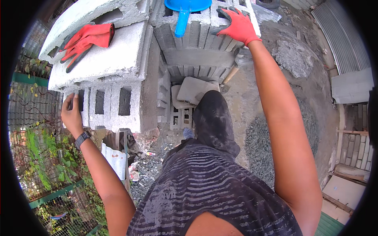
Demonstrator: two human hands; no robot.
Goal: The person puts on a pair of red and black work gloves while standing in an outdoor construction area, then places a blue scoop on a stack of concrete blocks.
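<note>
My left hand (72, 115) is bare, with a dark watch (82, 139) on the wrist. Its thumb and fingers close on the outer left end of a hollow concrete block (107, 103), beside one of its openings. My right hand (238, 28) wears a red work glove with dark fingertips. It lies with fingers spread on the top of another hollow block (215, 25), by a hole. An unworn pair of red gloves (89, 41) rests on the left stack. A blue plastic dipper (183, 17) sits on the blocks left of my right hand, its handle hanging over the edge.
Flat grey slabs (195, 91) lie low between the stacks, by my raised knee. A wooden-handled tool (232, 70) leans near the right stack. Gravel (262, 147) is heaped on the ground to the right. A wire fence with plants (43, 157) runs along the left.
</note>
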